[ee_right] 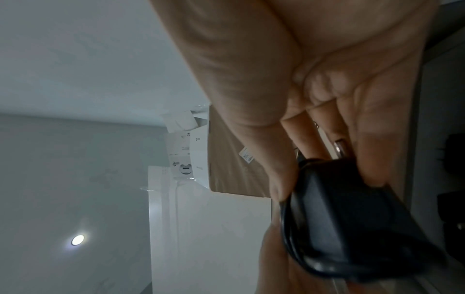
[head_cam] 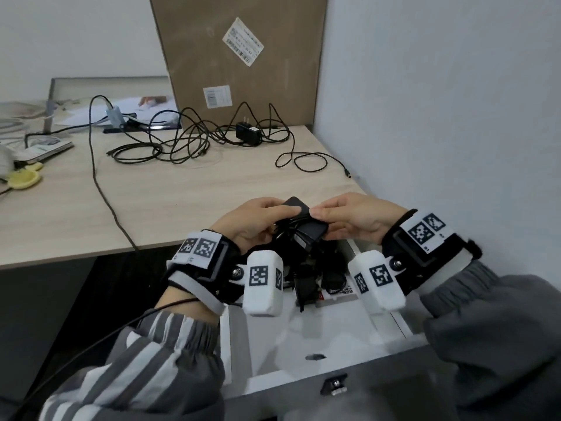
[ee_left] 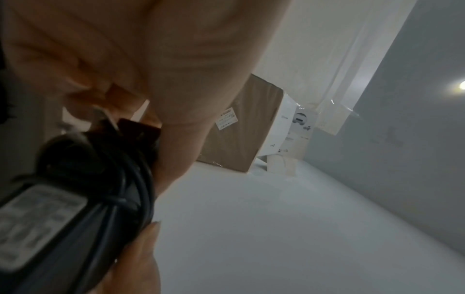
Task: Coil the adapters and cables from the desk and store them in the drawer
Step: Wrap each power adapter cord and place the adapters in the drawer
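A: Status, L to R?

B: Far L of desk [head_cam: 76,208]: a yellow holder [head_cam: 22,177] and papers, not task items. Centre-back: a tangle of loose cables [head_cam: 170,144] is seen, uncoiled, w/ a second adapter [head_cam: 248,133] just R of it, in front of the cardboard box [head_cam: 236,56]. One thin cable [head_cam: 306,161] lies apart, nearer the wall.

A: Step in hand?

B: Judged as storage of one wrapped unit. A black adapter [head_cam: 305,221] w/ its cord wound round it is held above the open drawer [head_cam: 303,329], approx. at the desk's front edge. More black items are already seen in the drawer's back part.

A: Fingers?

B: Left hand [head_cam: 255,220]: thumb on top, fingers curled underneath, adapter gripped at its L end. In the left wrist view the cord turns [ee_left: 130,179] are seen pressed against the body by a fingertip. Right hand [head_cam: 352,217]: thumb and fingers pinched on the R end; the prongs are seen between the fingers in the right wrist view.

A: Next move?

B: Est.: the unit is to be lowered into the drawer w/ the wrap kept tight till it is seated, else the cord may spring loose. Desk cables are not yet coiled.
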The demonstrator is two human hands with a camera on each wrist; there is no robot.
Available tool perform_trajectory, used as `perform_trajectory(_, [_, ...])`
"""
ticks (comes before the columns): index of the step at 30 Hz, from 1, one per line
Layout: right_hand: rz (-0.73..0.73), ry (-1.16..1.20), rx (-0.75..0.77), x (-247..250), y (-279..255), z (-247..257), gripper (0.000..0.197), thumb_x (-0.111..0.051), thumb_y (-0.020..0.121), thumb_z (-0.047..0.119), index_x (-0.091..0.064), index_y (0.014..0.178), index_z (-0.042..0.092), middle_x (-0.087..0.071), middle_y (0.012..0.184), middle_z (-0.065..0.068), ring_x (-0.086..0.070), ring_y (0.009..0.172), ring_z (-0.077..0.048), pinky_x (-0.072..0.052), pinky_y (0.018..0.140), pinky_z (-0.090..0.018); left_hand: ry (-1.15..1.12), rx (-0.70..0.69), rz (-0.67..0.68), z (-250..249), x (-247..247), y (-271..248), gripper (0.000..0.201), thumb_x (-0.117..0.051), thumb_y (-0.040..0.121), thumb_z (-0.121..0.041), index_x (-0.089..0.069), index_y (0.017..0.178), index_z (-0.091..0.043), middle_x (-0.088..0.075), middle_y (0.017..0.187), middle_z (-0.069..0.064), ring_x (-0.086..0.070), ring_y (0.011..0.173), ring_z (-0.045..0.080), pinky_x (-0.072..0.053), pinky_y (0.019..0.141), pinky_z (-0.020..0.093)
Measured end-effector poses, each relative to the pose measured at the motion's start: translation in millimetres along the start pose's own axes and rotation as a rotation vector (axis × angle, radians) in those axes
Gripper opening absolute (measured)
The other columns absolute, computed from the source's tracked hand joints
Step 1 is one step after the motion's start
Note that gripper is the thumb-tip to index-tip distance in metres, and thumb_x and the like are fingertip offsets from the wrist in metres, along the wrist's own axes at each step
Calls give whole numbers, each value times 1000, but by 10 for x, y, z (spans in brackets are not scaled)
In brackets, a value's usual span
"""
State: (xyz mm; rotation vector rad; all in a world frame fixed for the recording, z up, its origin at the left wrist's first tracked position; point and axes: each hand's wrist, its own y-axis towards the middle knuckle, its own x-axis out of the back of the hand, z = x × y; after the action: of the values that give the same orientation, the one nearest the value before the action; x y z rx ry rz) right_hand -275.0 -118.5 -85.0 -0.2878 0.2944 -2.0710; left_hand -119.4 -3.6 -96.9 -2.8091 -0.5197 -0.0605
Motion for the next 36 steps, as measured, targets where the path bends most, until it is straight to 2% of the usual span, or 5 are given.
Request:
perform_trajectory(6, [-73,182,34,-272,-83,-71,15,-60,91,18,-66,96,5,-72,86,-6,-71,73,-11,-56,64,-18,-81,143,64,55,73,-285,31,-62,90,-39,-63,110,-16,-63,92,0,-60,86,13,-49,69,23])
perform_trajectory(23, [133,-172,-287,-414,-31,-288,35,-52,97,27,-52,125,7,-63,112,-14,-63,98,-26,-51,85,-36,-22,451,-97,756,103,-317,33,-71,85,-25,-61,110,-6,-66,96,10,-64,74,17,-53,52,22])
perform_trajectory(28, [88,-78,-211,-272,85,-273,28,-52,97,25,-59,119,9,-66,109,-10,-65,95,-20,-54,81,-30,147,526,-149,870,-16,-147,47,-78,78,-26,-59,112,0,-66,101,15,-64,86,28,-55,84,39])
perform_trajectory(31, [78,-19,-179,-219,158,-311,26,-53,96,24,-61,116,10,-68,106,-8,-66,94,-19,-55,79,-29,291,549,-221,862,-93,-20,30,-67,89,-25,-51,82,-1,-56,80,14,-54,68,26,-49,84,39])
perform_trajectory(36, [69,71,-151,-126,230,-414,25,-55,95,22,-63,115,10,-69,102,-8,-67,88,-17,-56,71,-26,361,559,-194,901,-65,159,33,-65,91,-23,-57,107,4,-63,106,21,-59,90,28,-48,90,39])
